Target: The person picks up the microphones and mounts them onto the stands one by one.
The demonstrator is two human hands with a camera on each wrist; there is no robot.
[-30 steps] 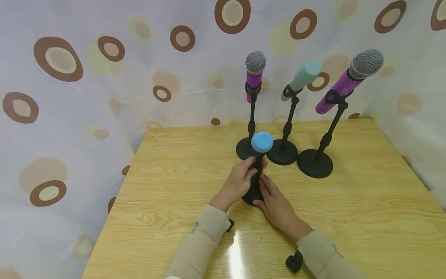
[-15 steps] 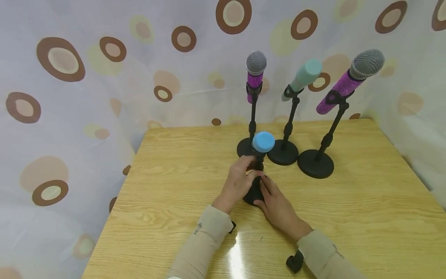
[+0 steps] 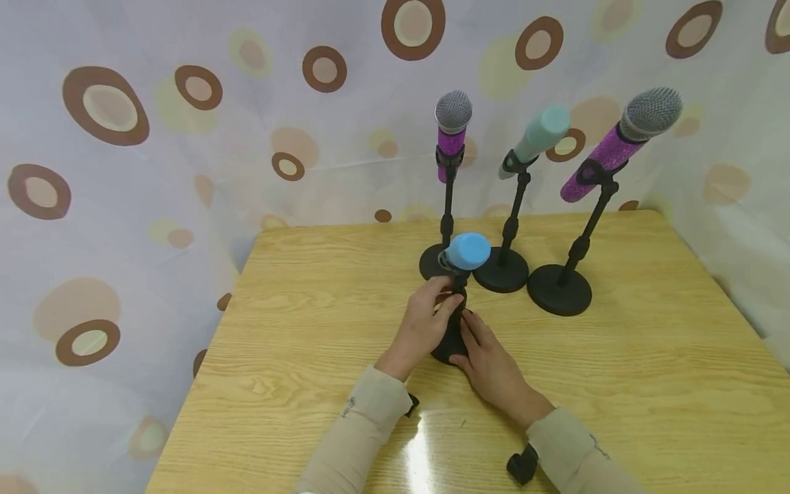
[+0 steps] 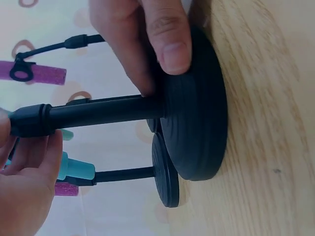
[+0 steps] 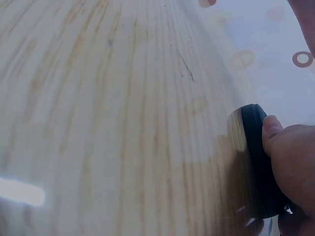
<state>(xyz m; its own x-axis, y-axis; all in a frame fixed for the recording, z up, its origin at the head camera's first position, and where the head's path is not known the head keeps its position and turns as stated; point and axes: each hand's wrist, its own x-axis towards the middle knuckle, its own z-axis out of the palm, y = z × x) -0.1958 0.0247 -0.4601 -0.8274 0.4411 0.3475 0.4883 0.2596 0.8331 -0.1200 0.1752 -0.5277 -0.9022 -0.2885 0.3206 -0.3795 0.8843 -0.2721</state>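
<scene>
A black microphone stand (image 3: 451,337) stands upright on the table, bearing a light blue cylindrical piece with a rounded end (image 3: 469,251), tilted in its clip. My left hand (image 3: 420,322) grips the stand's upper pole at the collar (image 4: 32,120), thumb on the near side and fingers behind. Lower down, my right hand (image 3: 496,367) holds the round base (image 4: 197,118) from the right. Its thumb (image 4: 174,56) lies on the base near the rim, and a finger reaches to the foot of the pole. The right wrist view shows the thumb at the edge of the base (image 5: 258,162).
Behind stand several more stands: one with a purple microphone (image 3: 452,130), one with a teal cylindrical piece (image 3: 543,134), and one with a larger purple microphone (image 3: 623,140) at right. Their bases sit close behind the gripped stand on the wooden table (image 3: 296,329). A patterned cloth (image 3: 204,137) hangs behind.
The light blue piece has turned slightly to the right, showing more of its side and clip. My left fingers and thumb have shifted around the pole. The right hand has stayed on the base.
</scene>
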